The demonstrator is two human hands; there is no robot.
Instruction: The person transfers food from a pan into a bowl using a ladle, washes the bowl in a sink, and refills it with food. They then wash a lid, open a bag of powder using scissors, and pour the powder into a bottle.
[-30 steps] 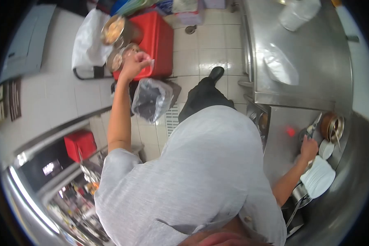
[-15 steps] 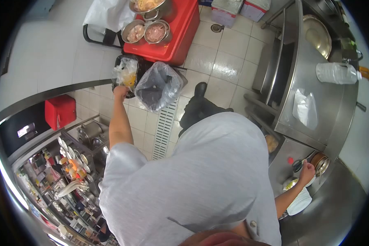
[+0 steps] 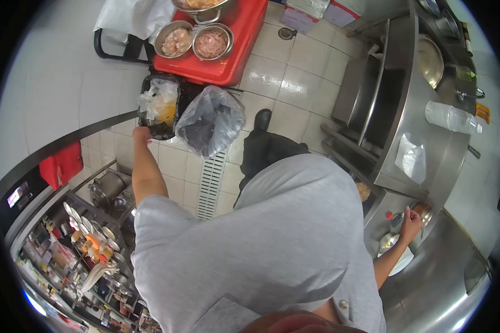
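Note:
My left hand [image 3: 142, 135] is at the near left corner of a black bin [image 3: 164, 132], which holds clear plastic and something yellow [image 3: 166, 114]. Its fingers look curled together; what they hold, if anything, is hidden. Beside that bin stands another, lined with a clear plastic bag [image 3: 208, 125]. Out to the right, my right hand [image 3: 410, 226] is raised above the steel counter, thumb and fingertips pinched together. Anything in the pinch is too small to make out. Around it are a copper-coloured pot [image 3: 424, 211], a white plate stack [image 3: 403, 263] and a small red item [image 3: 389, 215].
A red container [image 3: 249, 36] carries metal pots of raw meat [image 3: 211, 44]. A plastic bottle [image 3: 449, 117] and a white plastic bag [image 3: 410, 159] lie on the steel counter [image 3: 394, 139]. A floor drain grate [image 3: 211, 186] runs ahead of me. Crowded shelves [image 3: 89, 244] stand at left.
The whole view has shifted slightly. My left hand has drawn back a little from the black bin's contents. My right hand has moved slightly and stays pinched above the counter.

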